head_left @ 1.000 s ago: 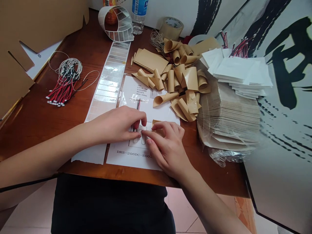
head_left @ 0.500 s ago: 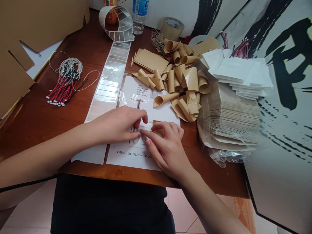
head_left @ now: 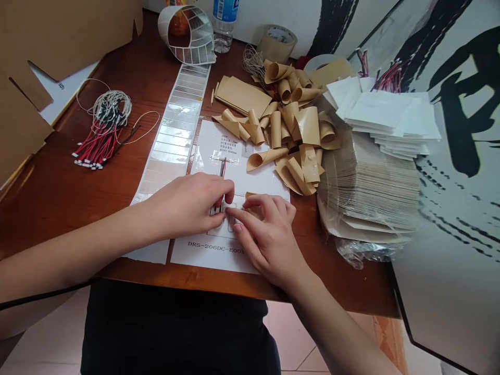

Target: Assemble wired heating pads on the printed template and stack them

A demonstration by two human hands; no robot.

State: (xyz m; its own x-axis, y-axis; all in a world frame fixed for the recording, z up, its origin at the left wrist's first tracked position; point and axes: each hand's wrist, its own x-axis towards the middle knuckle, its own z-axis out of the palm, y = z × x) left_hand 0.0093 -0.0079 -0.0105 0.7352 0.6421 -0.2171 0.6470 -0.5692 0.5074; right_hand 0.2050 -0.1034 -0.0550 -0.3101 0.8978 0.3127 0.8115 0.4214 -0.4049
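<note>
A thin red-and-black wire [head_left: 222, 169] lies straight up and down on a white printed paper sheet [head_left: 216, 143]; its low end goes under the left hand [head_left: 187, 205], and whether those curled fingers [head_left: 228, 190] grip it cannot be told; the right hand [head_left: 265, 240] is held half open, with its fingertips [head_left: 238, 227] set on the sheet just beside the wire.

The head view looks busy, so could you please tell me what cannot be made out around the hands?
Head view:
Wire end: hidden by the left hand.
Brown piece: mostly hidden by the right hand.
Sheet's small print: too small to read.
Bottle: label cut off by the top edge.
</note>
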